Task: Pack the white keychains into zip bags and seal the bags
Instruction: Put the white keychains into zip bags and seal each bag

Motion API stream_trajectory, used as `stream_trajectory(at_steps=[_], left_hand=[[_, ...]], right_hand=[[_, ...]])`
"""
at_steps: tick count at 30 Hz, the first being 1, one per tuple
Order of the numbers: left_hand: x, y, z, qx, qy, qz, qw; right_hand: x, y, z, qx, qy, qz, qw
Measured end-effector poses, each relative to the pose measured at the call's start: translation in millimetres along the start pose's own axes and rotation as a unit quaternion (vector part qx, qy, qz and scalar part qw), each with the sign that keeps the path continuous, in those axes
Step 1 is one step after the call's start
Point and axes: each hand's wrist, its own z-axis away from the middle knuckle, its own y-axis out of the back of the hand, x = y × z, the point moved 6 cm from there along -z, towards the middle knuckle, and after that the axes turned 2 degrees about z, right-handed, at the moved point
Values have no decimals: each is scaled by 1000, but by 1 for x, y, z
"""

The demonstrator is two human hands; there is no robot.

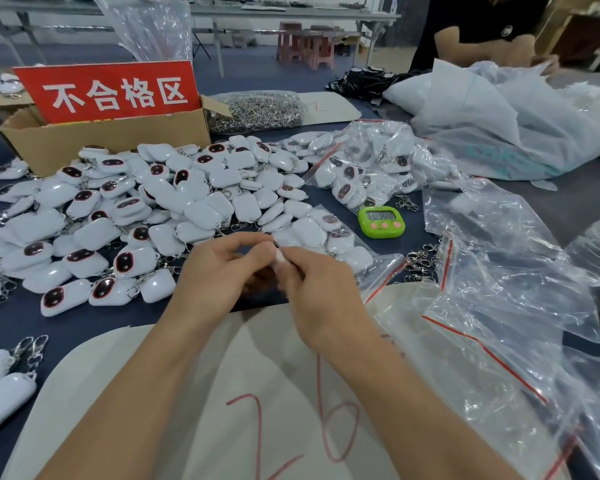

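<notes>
Just left of the green timer (381,221) and nearer me, my left hand (219,271) and right hand (323,292) meet with fingers (246,241) curled, pinching one mostly hidden white keychain (280,260); it should be light, hard and glossy-slick, so I judge its flat sides the surest hold.
</notes>
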Motion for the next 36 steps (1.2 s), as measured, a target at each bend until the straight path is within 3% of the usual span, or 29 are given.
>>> stream_trajectory(at_steps=[2,5,8,13,18,24,30,32,34,36], left_hand=[[5,2,0,4,-45,-31,998],[4,3,0,-21,-19,-10,1000],[6,7,1,3,-18,-10,1000],[5,7,3,61,-15,-3,998],[5,2,5,70,-26,17,997],[9,-5,7,85,-61,17,994],[17,-60,41,40,-180,-214,959],[12,-85,48,27,-206,-308,928],[7,-96,48,29,-222,-404,887],[2,-95,45,30,-219,-432,874]], right_hand=[[3,5,-1,16,-25,-28,999],[3,6,0,7,-44,-86,995],[3,4,2,-6,-50,-138,989],[-3,13,7,96,2,-47,994],[-13,0,14,69,55,89,992],[-11,20,7,68,27,24,997],[31,126,1,302,-78,-47,949],[44,134,1,302,-117,-91,942],[52,123,-3,252,-149,-206,934],[52,111,-7,195,-164,-273,928]])
